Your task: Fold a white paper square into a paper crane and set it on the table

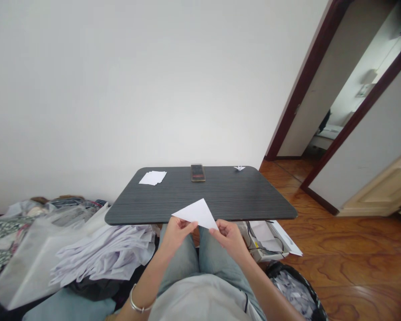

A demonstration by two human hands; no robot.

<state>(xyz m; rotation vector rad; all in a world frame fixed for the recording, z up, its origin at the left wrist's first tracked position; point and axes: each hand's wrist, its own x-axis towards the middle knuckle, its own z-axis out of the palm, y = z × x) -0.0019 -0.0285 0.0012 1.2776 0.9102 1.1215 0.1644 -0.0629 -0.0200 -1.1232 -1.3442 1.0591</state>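
Note:
A white paper folded into a triangle (198,213) is held up over the near edge of a dark wood-grain table (220,196). My left hand (177,231) pinches its lower left corner with closed fingers. My right hand (230,235) pinches its lower right corner, fingers also closed. A silver bangle sits on my left wrist. Both hands hover above my lap, just in front of the table edge.
On the table lie a small stack of white paper sheets (153,177), a phone (198,173) and a small folded paper figure (239,168). Plastic bags and piled paper (96,254) lie at left. A bin of paper scraps (296,290) is at right, and a doorway (337,116) beyond.

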